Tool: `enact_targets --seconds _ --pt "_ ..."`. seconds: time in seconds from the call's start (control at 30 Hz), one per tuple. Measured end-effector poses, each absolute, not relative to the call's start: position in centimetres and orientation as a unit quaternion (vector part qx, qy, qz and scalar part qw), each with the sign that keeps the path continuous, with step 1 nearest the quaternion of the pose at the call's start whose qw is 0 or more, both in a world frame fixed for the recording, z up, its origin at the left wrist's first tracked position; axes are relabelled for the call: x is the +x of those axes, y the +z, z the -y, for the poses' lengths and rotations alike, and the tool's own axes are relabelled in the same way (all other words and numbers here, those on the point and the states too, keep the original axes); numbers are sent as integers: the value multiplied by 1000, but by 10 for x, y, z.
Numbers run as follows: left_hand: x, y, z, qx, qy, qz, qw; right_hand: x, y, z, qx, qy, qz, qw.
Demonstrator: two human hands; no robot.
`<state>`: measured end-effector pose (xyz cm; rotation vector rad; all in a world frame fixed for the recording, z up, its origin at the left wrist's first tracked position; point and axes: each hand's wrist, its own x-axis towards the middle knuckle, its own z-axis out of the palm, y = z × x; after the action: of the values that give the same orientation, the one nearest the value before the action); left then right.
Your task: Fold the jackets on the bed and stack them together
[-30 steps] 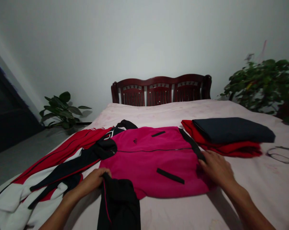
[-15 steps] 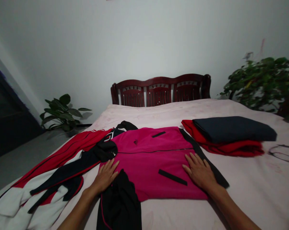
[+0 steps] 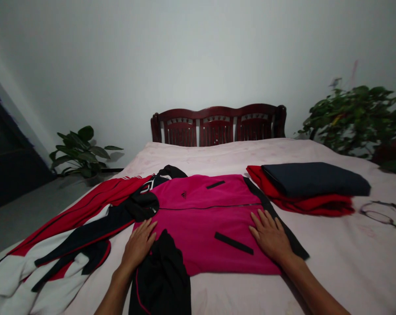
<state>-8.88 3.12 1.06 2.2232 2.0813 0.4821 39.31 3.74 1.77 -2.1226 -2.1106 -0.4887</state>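
Observation:
A magenta zip jacket (image 3: 198, 227) with black trim lies spread flat on the bed, its collar to the left and its hem to the right. My left hand (image 3: 139, 241) rests on the shoulder near the collar, palm down, fingers stretched out. Below it a black sleeve (image 3: 165, 275) runs toward me. At the hem end, my right hand (image 3: 270, 234) lies flat with fingers spread on the magenta cloth beside the black hem band. Neither hand grips the fabric.
Red, white and navy garments (image 3: 73, 236) lie loosely at the left. Folded navy and red clothes (image 3: 316, 179) are stacked at the right, beside eyeglasses (image 3: 378, 215). A pink sheet (image 3: 224, 291) covers the bed. Behind stand a wooden headboard (image 3: 217, 114) and potted plants (image 3: 81, 151).
The view has shifted slightly. My left hand has slid a little toward me along the shoulder; my right hand stays flat near the hem. The jacket keeps its shape.

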Motion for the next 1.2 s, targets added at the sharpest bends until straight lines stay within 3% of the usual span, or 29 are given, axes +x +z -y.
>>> enact_targets --seconds 0.5,0.87,1.2 --pt "-84 20 -21 695 220 -683 43 410 1 -44 -630 -160 738 179" --pt "-77 35 -2 680 301 -655 137 411 3 -43 -615 -150 747 203" --pt "-75 57 2 677 290 -559 381 410 5 -43 -614 -160 748 196"
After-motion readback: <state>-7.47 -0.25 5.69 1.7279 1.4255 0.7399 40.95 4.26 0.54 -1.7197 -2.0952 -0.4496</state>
